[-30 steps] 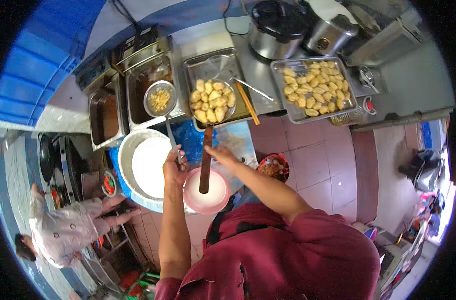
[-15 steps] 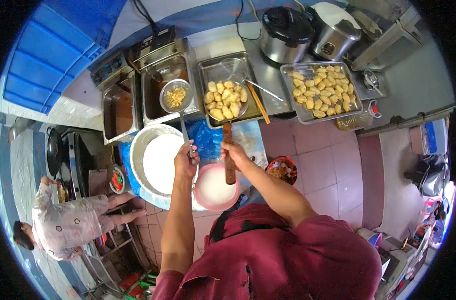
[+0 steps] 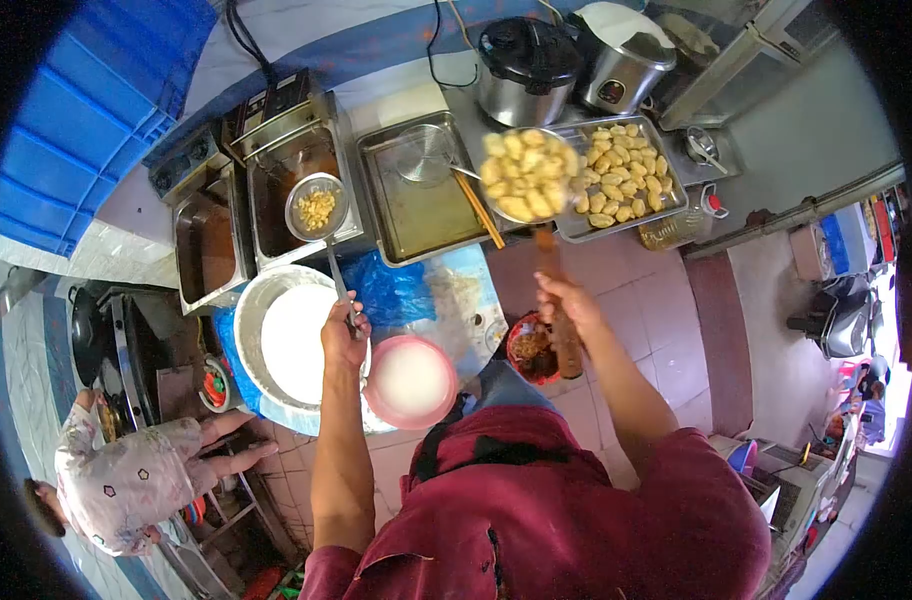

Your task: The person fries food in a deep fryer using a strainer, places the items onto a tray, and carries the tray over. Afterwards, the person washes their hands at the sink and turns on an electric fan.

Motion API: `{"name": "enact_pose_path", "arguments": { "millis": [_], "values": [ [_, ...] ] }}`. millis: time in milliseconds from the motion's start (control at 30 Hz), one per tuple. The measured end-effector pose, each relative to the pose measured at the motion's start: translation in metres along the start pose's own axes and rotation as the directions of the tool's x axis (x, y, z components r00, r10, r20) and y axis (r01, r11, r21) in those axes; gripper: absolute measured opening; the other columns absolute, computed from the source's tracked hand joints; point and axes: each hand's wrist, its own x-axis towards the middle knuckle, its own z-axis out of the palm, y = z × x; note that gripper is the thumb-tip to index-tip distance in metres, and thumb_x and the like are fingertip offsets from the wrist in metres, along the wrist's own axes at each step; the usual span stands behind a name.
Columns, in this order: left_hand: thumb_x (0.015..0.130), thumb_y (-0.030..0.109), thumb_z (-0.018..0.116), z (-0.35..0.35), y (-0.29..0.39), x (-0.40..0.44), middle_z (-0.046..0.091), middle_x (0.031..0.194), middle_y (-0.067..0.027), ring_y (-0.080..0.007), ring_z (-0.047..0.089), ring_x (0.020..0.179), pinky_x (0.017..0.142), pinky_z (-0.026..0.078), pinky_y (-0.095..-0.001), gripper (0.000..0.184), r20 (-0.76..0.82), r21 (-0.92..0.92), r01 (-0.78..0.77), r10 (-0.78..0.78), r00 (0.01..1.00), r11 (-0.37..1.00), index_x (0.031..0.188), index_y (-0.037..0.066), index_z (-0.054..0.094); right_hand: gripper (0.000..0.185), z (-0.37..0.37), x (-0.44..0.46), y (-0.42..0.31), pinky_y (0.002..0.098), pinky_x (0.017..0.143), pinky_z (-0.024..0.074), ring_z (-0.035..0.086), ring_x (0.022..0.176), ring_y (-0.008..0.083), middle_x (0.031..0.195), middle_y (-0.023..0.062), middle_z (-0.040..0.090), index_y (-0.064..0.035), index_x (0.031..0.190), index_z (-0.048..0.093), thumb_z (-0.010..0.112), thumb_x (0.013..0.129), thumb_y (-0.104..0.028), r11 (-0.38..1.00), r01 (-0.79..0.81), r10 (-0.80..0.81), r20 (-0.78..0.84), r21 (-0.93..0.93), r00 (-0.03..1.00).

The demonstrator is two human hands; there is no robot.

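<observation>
My left hand point(image 3: 346, 330) is closed round the metal handle of a small strainer point(image 3: 335, 268). Small golden bits point(image 3: 317, 208) lie in its bowl, which is over the right fryer well. In my right hand point(image 3: 570, 308) is the wooden handle of a large skimmer point(image 3: 546, 255), heaped with yellow fried pieces point(image 3: 524, 175) blurred by motion. That heap hangs over the left edge of a metal tray point(image 3: 598, 238) holding similar pieces. To its left sits another tray point(image 3: 406, 222) with shallow yellowish liquid, a wire skimmer point(image 3: 423, 152) and wooden chopsticks point(image 3: 479, 210).
A large pot of white liquid point(image 3: 251, 350) and a pink basin point(image 3: 446, 395) stand nearest me. Fryer wells point(image 3: 206, 240) are at the left, cookers point(image 3: 526, 75) at the back. A red bin point(image 3: 533, 350) is on the floor. Another person point(image 3: 126, 475) stands far left.
My right hand has carried the loaded skimmer rightward from above the left tray to the right tray's edge. My left hand still grips the strainer over the fryer. The whole view has shifted slightly.
</observation>
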Motion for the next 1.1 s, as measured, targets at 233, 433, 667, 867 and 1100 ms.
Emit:
{"name": "enact_pose_path", "arguments": {
  "millis": [233,433,667,867,1100],
  "values": [
    [0.095,0.016,0.044,0.004,-0.003,0.001,0.054,0.074,-0.0007,-0.0093,0.044,0.057,0.05,0.037,-0.0227,0.017,-0.028,0.004,0.006,-0.006,1.0,1.0,0.106,0.008,0.055,0.001,-0.091,0.025,-0.031,0.0315,0.039,0.0429,0.05,0.044,0.0172,0.061,0.0049,0.05,-0.007,0.083,0.05,0.051,0.084,-0.007,0.925,0.111,-0.287,-0.477,-0.363,0.831],
    [0.096,0.017,0.044,0.004,-0.006,0.0,0.054,0.074,-0.001,-0.0096,0.043,0.055,0.048,0.038,-0.0231,0.017,-0.042,-0.002,-0.011,0.011,0.999,1.0,0.105,0.009,0.055,0.016,-0.105,0.054,-0.053,0.0383,0.045,0.045,0.056,0.049,0.0264,0.064,0.0146,0.055,-0.0001,0.094,0.048,0.047,0.079,-0.005,0.777,0.021,-0.471,-0.559,-0.629,0.682],
    [0.096,0.017,0.043,0.011,-0.008,0.003,0.054,0.073,-0.0009,-0.0097,0.043,0.055,0.049,0.038,-0.0233,0.018,-0.058,-0.02,0.001,-0.002,0.998,1.0,0.106,0.008,0.055,0.035,-0.178,0.115,-0.071,0.0419,0.06,0.0513,0.065,0.07,0.0339,0.081,0.0237,0.063,0.0026,0.109,0.049,0.053,0.076,-0.009,0.501,-0.115,-0.688,-0.475,-0.858,0.549],
    [0.095,0.017,0.044,0.007,-0.006,0.003,0.054,0.073,-0.0008,-0.0094,0.042,0.055,0.049,0.037,-0.0232,0.018,-0.06,0.0,-0.006,0.006,0.998,1.0,0.106,0.008,0.055,0.041,-0.119,0.05,-0.091,0.0471,0.086,0.0465,0.058,0.101,0.0429,0.105,0.0277,0.061,-0.002,0.117,0.046,0.053,0.078,-0.014,0.489,-0.271,-0.679,-0.557,-0.829,0.478],
    [0.094,0.016,0.046,0.011,-0.006,0.002,0.053,0.073,-0.001,-0.0089,0.041,0.054,0.049,0.036,-0.0224,0.017,-0.062,-0.029,-0.021,0.019,0.998,0.999,0.105,0.007,0.055,0.036,-0.157,0.064,-0.054,0.0501,0.081,0.0467,0.058,0.096,0.0451,0.099,0.0273,0.062,-0.0023,0.111,0.045,0.055,0.079,-0.015,0.444,-0.171,-0.758,-0.47,-0.88,0.452]
  ]
}}
